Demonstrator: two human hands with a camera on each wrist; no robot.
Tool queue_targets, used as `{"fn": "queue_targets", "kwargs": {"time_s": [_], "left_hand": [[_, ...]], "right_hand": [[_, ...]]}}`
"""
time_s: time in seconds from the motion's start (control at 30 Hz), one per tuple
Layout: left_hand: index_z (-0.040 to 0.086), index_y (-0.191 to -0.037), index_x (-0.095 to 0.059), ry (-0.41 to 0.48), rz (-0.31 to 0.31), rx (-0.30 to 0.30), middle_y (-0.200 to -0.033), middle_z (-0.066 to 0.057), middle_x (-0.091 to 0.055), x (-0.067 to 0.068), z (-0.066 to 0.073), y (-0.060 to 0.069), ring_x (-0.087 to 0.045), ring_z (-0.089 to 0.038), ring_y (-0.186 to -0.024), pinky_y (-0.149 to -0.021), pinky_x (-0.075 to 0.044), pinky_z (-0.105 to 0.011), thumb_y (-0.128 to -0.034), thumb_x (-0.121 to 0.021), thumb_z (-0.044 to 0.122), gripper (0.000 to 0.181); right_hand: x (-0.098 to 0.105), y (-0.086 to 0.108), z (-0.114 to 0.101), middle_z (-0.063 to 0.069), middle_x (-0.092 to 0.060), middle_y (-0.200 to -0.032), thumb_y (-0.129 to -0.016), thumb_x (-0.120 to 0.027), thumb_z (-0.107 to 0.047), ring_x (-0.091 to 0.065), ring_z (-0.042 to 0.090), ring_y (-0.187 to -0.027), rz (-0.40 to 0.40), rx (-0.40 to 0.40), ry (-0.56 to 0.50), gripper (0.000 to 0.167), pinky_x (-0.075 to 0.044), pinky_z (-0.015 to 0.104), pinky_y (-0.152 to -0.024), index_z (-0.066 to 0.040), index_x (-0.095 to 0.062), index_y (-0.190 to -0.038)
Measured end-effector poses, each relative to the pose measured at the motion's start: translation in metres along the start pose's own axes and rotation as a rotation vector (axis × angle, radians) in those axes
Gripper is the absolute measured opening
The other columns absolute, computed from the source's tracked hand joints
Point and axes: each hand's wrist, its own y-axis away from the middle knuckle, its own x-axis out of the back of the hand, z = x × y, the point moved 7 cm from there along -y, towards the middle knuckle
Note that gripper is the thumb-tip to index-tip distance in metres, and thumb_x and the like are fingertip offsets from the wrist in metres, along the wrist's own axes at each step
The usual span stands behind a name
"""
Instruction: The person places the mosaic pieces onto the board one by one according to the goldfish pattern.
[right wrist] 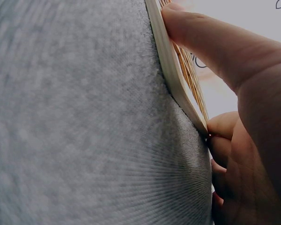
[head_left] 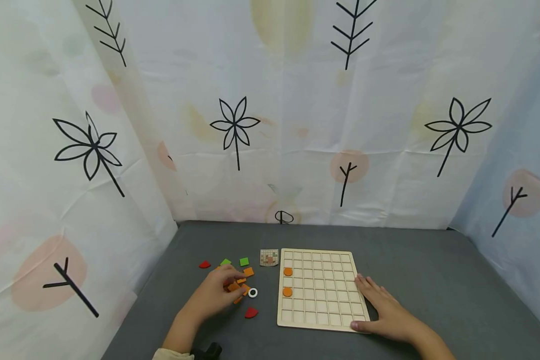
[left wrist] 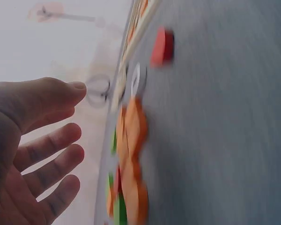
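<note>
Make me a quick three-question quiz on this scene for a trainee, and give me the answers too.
1. How many orange discs sit on the wooden board?

2. Which of these does the right hand touch?
A: a red piece
B: the wooden board
C: a green piece

3. True or false: the white ring lies on the wooden board.

Key:
1. Two.
2. B; its thumb rests at the near right corner in the head view.
3. False; the white ring lies on the grey table, near the loose orange pieces by the left hand.
</note>
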Motion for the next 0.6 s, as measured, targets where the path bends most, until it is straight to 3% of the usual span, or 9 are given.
{"fn": "queue_targets", "kwargs": {"time_s": [0.27,0.43,0.6], "left_hand": [[0.017,-0.111,-0.081,0.018,0.073,0.107,-0.105,0.000,-0.073,0.027,-0.042,0.034,-0.065,-0.016,-0.089,-0.077,-0.056,-0.030,-0.0899,-0.088,0.024,0.024],[0.016,-0.110,-0.080,0.046,0.079,0.158,-0.103,-0.002,-0.072,0.032,-0.054,0.042,-0.064,-0.013,-0.086,-0.074,-0.054,-0.028,-0.0883,-0.089,0.025,0.025],[0.017,-0.107,-0.080,0.052,0.028,0.190,-0.103,0.001,-0.072,0.028,-0.060,0.044,-0.064,-0.009,-0.087,-0.076,-0.055,-0.027,-0.0878,-0.089,0.028,0.024]], "right_hand": [[-0.001,-0.002,0.002,0.023,-0.036,-0.170,-0.085,-0.084,-0.056,0.011,-0.034,-0.134,-0.018,-0.015,-0.013,0.107,0.011,-0.005,-0.106,-0.002,-0.037,-0.164],[-0.001,-0.003,0.002,0.023,-0.035,-0.170,-0.085,-0.083,-0.056,0.011,-0.035,-0.135,-0.022,-0.012,-0.004,0.107,0.011,-0.005,-0.106,-0.001,-0.037,-0.164],[-0.001,-0.002,0.001,0.024,-0.036,-0.169,-0.085,-0.083,-0.056,0.012,-0.037,-0.134,-0.021,-0.012,0.004,0.107,0.011,-0.005,-0.106,0.000,-0.037,-0.164]]}}
